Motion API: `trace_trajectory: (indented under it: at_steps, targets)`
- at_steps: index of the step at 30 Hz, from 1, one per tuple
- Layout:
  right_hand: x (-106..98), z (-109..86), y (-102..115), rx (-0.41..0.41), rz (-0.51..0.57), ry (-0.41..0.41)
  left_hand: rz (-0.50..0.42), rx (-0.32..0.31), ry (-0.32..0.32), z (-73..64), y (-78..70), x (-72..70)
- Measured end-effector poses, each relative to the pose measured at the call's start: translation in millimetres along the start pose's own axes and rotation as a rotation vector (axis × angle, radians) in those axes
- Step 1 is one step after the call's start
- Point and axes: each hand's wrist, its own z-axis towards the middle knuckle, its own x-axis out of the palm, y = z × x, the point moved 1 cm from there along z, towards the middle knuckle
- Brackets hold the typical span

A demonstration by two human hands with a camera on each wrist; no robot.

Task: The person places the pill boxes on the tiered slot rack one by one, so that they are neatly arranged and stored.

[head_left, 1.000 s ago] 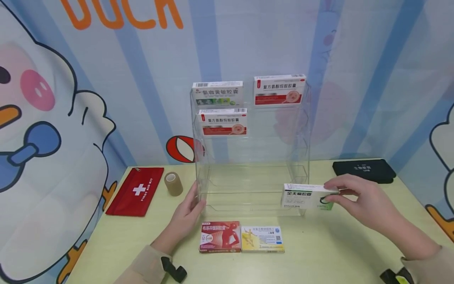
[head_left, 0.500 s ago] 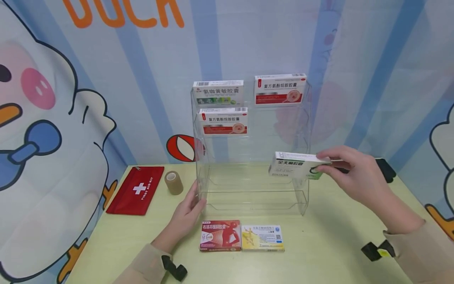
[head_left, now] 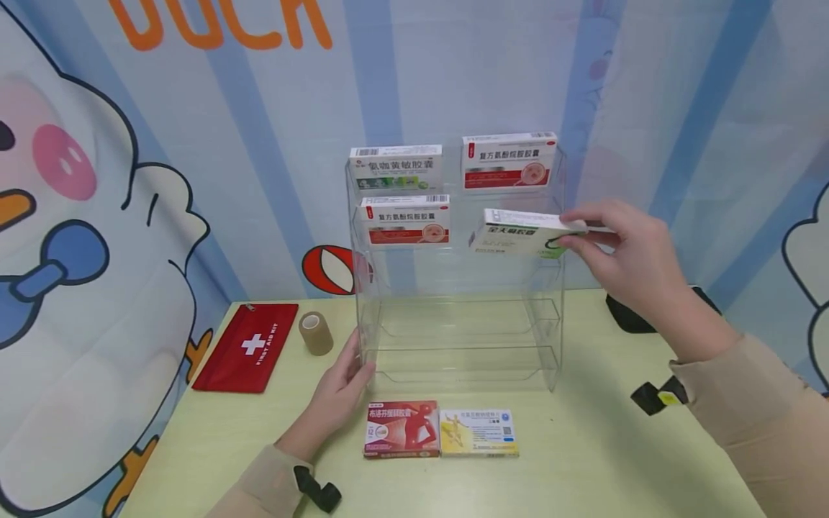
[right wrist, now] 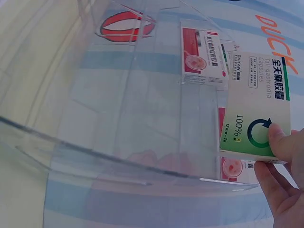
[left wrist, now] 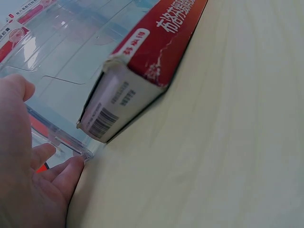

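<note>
My right hand [head_left: 624,248] pinches a white-and-green medicine box [head_left: 518,234] by its right end, thumb in front. The box is held tilted before the right side of the second tier of a clear acrylic display rack [head_left: 463,360]. In the right wrist view the box's printed face [right wrist: 259,99] shows, thumb on its green end. At the rack's lower left side, my left hand [head_left: 340,385] holds the side wall, with the thumb on the near side and fingers behind. Three boxes stand in the rack: a green-and-white one [head_left: 396,169] and two red-and-white ones [head_left: 509,162].
A red medicine box [head_left: 401,429] and a yellow-and-white one [head_left: 479,433] lie side by side before the rack. To the left are a red first aid pouch [head_left: 249,349] and a tan bandage roll [head_left: 316,334]. A black pouch [head_left: 628,313] lies behind my right forearm.
My right hand has lifted the white-and-green medicine box from the rack's bottom front up to its second tier, slightly leftward. The left hand has stayed on the rack.
</note>
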Motion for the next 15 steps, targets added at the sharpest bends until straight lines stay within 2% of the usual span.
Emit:
trace_trajectory:
  at_steps: [5, 15]
  targets:
    - [2.7, 17.1, 2.4, 0.052, 0.029, -0.051, 0.001, 0.003, 0.002, -0.2, -0.5, -0.1]
    - [10.6, 42.6, 5.7, 0.076, 0.069, -0.147, -0.007, 0.005, 0.009, 0.8, -0.3, -0.4]
